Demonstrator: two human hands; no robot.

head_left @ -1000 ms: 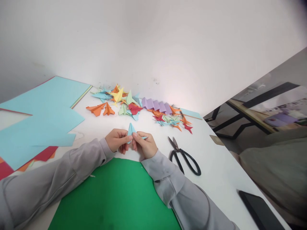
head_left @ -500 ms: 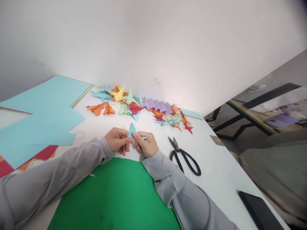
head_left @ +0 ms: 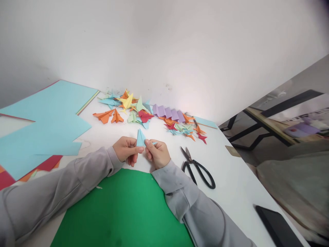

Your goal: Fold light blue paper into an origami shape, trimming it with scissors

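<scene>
Between my two hands is a small folded piece of light blue paper (head_left: 140, 139), its narrow tip pointing away from me. My left hand (head_left: 127, 151) pinches its left side, thumb on top. On the other side, my right hand (head_left: 157, 154) grips it between thumb and curled fingers, and a thin blue point sticks out above that hand. The paper's lower part is hidden by my fingers. Both hands are held just beyond the far edge of a green sheet (head_left: 123, 209).
Folded paper figures (head_left: 127, 102) in several colours lie along the wall, beside a pleated purple paper (head_left: 168, 112). Large light blue sheets (head_left: 51, 133) cover the left side. Black-handled scissors (head_left: 197, 166) lie open at right, and a black flat device (head_left: 279, 224) rests near the right edge.
My right thumb has shifted slightly up and right along the blue paper, whose tip now leans a little further left. My left hand has barely moved.
</scene>
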